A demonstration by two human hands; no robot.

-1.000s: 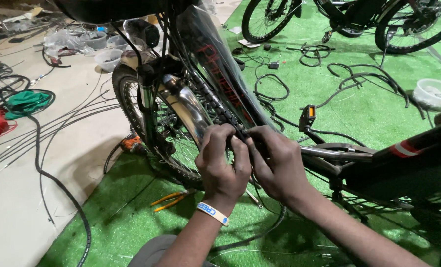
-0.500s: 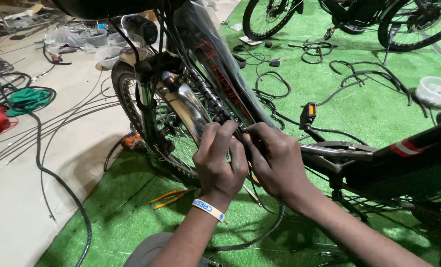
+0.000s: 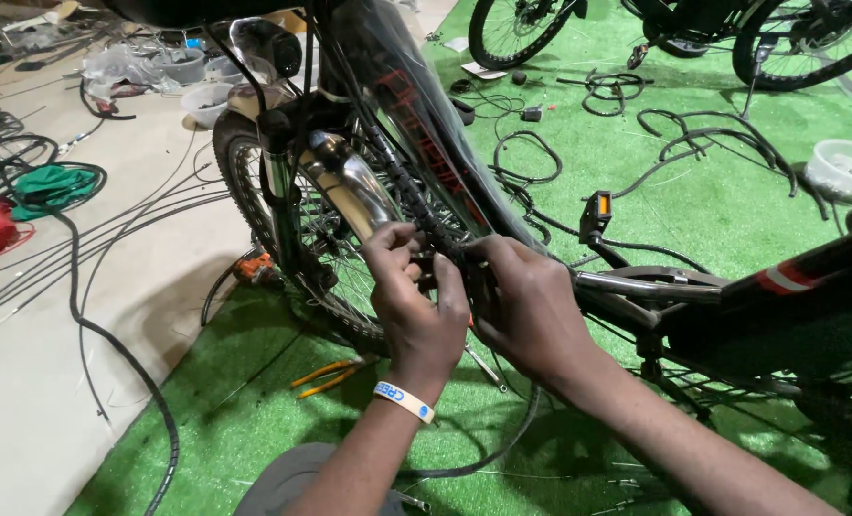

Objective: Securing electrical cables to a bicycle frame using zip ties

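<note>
Bicycle (image 3: 416, 115), black-framed, standing half on green turf (image 3: 732, 220) and half on bare floor (image 3: 25, 401); front wheel (image 3: 283, 239) and chromed fork (image 3: 354, 186) toward the left, frame cut off at top and right edges. Black cable bundle (image 3: 426, 215) along the down tube, just beside the front wheel, pinched from both sides. Left hand (image 3: 416, 296), with a white wristband (image 3: 404, 401), closed on the cable bundle, fingertips pressed together. Right hand (image 3: 526, 301) closed on the same bundle from the right; exact contact point hidden behind the fingers. White bowl (image 3: 851, 167) at right edge, contents hard to make out. Pale tub (image 3: 206, 100) and clear tub (image 3: 173, 67) at upper left, contents unclear. Loose black cables (image 3: 684, 143) spread over the turf. Orange-reflector pedal (image 3: 598, 215) right of the hands. Yellow-handled pliers (image 3: 335, 373) on the turf below the wheel.
</note>
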